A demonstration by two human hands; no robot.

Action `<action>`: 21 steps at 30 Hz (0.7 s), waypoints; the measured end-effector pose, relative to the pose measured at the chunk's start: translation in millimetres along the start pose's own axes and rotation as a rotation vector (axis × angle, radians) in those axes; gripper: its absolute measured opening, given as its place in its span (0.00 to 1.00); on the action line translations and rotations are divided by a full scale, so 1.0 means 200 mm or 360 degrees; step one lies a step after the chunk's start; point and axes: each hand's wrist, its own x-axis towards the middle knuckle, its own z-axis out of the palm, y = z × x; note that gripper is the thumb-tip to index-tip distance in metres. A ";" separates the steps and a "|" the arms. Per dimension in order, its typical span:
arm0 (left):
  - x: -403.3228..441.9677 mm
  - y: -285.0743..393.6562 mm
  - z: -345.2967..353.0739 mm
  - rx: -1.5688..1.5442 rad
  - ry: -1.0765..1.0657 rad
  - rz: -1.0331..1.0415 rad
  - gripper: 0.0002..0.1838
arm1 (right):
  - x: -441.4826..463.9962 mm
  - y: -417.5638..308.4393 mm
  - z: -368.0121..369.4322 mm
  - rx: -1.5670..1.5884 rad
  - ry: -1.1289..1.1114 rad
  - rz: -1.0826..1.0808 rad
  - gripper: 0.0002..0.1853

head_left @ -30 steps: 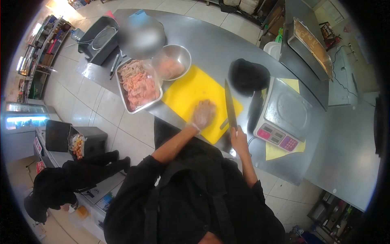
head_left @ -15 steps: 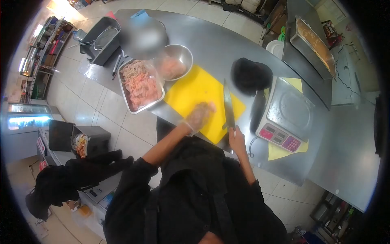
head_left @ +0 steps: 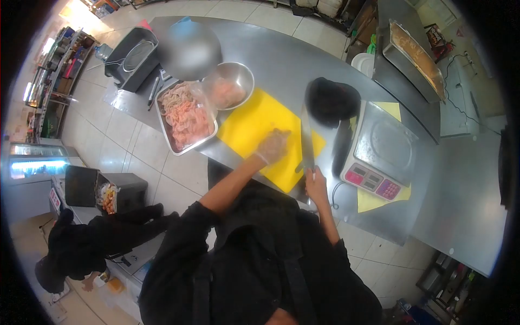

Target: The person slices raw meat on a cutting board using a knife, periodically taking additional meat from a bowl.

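Observation:
A yellow cutting board lies at the table's near edge. Over its middle is my left hand, in a clear plastic glove, with the fingers curled down; whatever they pinch is hidden. My right hand grips the handle of a large knife, whose blade points away from me over the board's right side. Left of the board stands a metal tray of raw pink meat. Beside it, a steel bowl holds more pink meat, partly behind clear plastic.
A digital scale sits to the right, with a black bundle beyond the board. Farther left are a large round metal vessel, a grey bin with a strainer, and a marker. Another person works at lower left.
My left hand has shifted slightly right and away from me over the board. The pink piece seen by its fingertips no longer shows clearly. My right hand keeps the knife almost still.

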 end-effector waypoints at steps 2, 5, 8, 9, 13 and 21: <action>0.03 0.00 0.04 0.0071 -0.0218 -0.0163 0.20 | 0.00 0.00 0.00 -0.0005 -0.0003 -0.0005 0.20; 0.02 -0.11 0.27 0.0406 0.0104 0.0052 0.18 | 0.00 -0.03 0.00 -0.0035 -0.0048 0.0026 0.22; 0.01 -0.18 0.36 0.0443 0.0098 0.0040 0.13 | 0.02 0.03 0.03 0.0008 -0.0058 -0.0080 0.20; 0.02 -0.19 0.35 0.0487 0.0104 0.0007 0.13 | 0.02 0.03 0.03 0.0073 -0.0042 -0.0055 0.17; 0.05 -0.12 0.12 0.0036 -0.0042 -0.0327 0.09 | 0.01 0.00 0.03 0.0164 -0.0054 0.0035 0.15; -0.10 -0.04 -0.79 -0.0130 0.0975 -0.0565 0.04 | 0.04 0.04 0.02 0.0218 -0.0066 0.0088 0.15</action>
